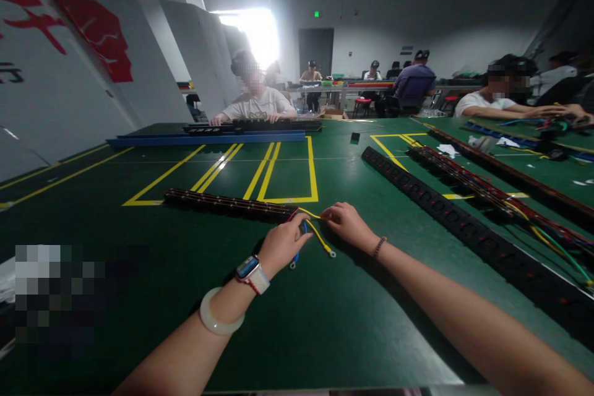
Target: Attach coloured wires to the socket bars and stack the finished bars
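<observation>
Closest to you, your left arm wears a pale bangle (207, 315) and a watch (248, 267). The watch face is lit, but its writing is too small to read. Your left hand (281, 241) is bent over the near end of a dark strip (227, 203). You can't tell if its fingers are squeezing anything. A blue wire (297, 256) with a ring tip hangs down beside it. A yellow wire (320, 237) with a ring tip points out past your thumb.

Your right hand (348, 223) has a beaded bracelet (379, 247). Its fingertips pinch another yellow wire (310, 213), which comes from the end of the dark strip. The strip lies on the green surface (288, 334), running away to your left, and its far end reaches over the yellow tape (313, 173).

To your right is a long black bar (431, 207) with holes and red dots. You can't read any words on it. Past it lies a bunch of red wires (468, 179).

Farther off, a blue bar (208, 138) lies in front of a person (257, 99) in a light shirt. Another person (496, 96) works at the right.

On the left wall there is a big red picture (95, 28), with red writing (34, 20) and black writing (12, 72). Both are cut off, so you can't read them for sure. Way back, a green sign (316, 14) glows, and a small wall sign (406, 50) is too tiny to read.
</observation>
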The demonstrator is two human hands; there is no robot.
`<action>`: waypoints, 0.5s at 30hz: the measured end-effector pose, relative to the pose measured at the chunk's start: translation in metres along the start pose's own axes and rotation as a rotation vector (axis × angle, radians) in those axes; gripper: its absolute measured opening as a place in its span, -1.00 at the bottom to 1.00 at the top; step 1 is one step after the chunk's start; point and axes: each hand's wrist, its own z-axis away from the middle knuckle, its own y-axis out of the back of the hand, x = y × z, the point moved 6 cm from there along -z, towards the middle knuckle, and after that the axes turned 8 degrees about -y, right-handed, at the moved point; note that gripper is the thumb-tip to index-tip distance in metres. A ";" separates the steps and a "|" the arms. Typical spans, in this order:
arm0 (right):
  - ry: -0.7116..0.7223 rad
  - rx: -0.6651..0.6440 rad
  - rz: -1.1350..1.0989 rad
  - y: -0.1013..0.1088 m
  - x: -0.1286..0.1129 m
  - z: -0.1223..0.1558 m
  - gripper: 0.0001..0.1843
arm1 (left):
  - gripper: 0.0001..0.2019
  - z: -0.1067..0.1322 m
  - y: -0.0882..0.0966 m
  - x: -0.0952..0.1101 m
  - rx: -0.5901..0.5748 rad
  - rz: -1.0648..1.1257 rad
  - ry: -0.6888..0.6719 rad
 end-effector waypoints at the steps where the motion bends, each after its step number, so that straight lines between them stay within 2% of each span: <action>1: -0.009 -0.003 0.007 0.000 -0.001 0.000 -0.81 | -0.64 0.000 0.000 -0.002 0.009 -0.002 0.025; 4: -0.020 -0.011 0.057 -0.001 -0.006 0.000 -0.67 | -0.70 0.001 -0.001 -0.005 0.010 -0.048 0.080; 8: -0.003 -0.063 0.101 -0.008 -0.010 0.000 -0.52 | -0.78 0.001 -0.004 -0.006 -0.003 -0.076 0.071; 12: -0.018 -0.135 0.037 -0.011 -0.012 -0.002 -0.74 | -0.88 0.001 -0.005 -0.007 0.048 0.006 0.069; 15: -0.052 -0.146 -0.066 -0.006 -0.012 -0.005 -0.84 | -0.90 0.000 -0.010 -0.012 0.060 0.226 0.113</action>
